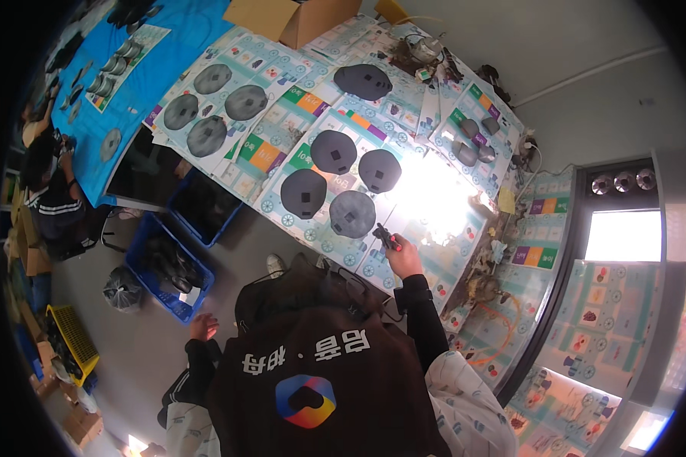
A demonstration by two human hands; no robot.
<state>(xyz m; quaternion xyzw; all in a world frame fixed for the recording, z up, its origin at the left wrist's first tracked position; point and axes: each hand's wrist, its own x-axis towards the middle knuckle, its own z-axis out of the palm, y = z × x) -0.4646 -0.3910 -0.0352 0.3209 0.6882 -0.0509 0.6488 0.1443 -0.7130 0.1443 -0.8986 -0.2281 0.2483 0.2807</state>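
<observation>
My right hand [405, 259] is closed around a small black tool with red parts [387, 238], over the near side of the table. Just left of the tool lies a grey round piece [352, 214] with a small dark square on it. Darker round pieces of the same kind, a left one [303, 193], a far one [333, 152] and a right one [380, 170], lie around it, apart from each other. My left hand [204, 326] hangs low beside my body, away from the table, holding nothing, its fingers loosely apart.
A paper-covered table [278, 206] carries more round grey pieces [208, 135] and a cardboard box [312, 23]. Blue crates [141, 263] and a black bag [123, 289] stand on the floor at left. Another person [53, 167] works at a blue-covered table [141, 84].
</observation>
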